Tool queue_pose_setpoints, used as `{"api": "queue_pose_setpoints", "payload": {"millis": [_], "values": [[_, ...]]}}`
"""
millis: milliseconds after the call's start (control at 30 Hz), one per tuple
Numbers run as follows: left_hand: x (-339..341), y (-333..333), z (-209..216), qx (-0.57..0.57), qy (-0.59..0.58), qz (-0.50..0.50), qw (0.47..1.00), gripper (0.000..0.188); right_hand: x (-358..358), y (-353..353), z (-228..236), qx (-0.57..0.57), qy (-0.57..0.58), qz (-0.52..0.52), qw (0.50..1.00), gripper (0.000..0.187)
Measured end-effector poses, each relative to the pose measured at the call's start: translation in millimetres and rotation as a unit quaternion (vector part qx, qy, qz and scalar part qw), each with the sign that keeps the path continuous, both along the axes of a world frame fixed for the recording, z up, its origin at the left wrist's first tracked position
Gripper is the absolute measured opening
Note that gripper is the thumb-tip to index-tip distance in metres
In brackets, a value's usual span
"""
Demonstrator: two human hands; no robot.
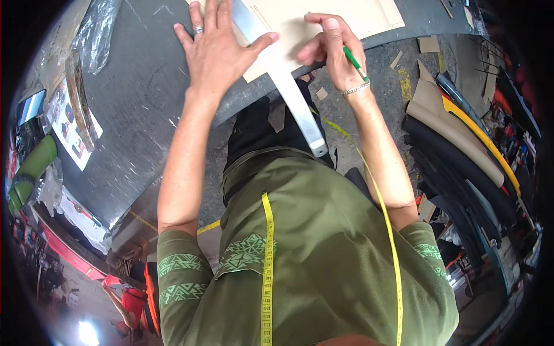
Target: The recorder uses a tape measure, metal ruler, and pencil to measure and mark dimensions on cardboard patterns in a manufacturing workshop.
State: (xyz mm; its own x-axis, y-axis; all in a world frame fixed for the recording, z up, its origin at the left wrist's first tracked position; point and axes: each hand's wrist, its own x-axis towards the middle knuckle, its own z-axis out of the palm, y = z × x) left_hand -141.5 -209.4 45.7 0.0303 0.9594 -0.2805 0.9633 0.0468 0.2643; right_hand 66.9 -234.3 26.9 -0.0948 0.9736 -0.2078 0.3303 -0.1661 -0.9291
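My left hand [216, 49] lies flat with fingers spread, pressing a long metal ruler [288, 86] onto a beige sheet [323, 23] on the dark table [138, 104]. A ring sits on one finger. The ruler's near end sticks out past the table edge toward my body. To the right of the ruler, my right hand [332, 52] pinches a green pencil [355, 63], its tip hidden by the fingers above the sheet. A bracelet circles that wrist. A yellow tape measure [267, 259] hangs around my neck over my green shirt.
Clear plastic wrap [95, 34] and printed papers [72, 124] lie on the table's left side. A green roll [32, 167] sits at far left. Rolls of black, tan and yellow material [461, 150] are stacked on the right. Cardboard scraps [430, 45] litter the floor.
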Motion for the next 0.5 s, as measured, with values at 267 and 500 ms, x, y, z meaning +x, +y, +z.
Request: {"api": "queue_pose_setpoints", "payload": {"millis": [267, 500], "values": [[-57, 10, 13, -0.019, -0.037, -0.035, 0.999, 0.069, -18, 24, 27, 0.264, -0.09, -0.004, 0.96, 0.016], [-69, -2, -13, 0.06, -0.005, -0.055, 0.997, 0.071, -9, 11, 2, 0.261, -0.151, 0.194, 0.933, 0.03]]}}
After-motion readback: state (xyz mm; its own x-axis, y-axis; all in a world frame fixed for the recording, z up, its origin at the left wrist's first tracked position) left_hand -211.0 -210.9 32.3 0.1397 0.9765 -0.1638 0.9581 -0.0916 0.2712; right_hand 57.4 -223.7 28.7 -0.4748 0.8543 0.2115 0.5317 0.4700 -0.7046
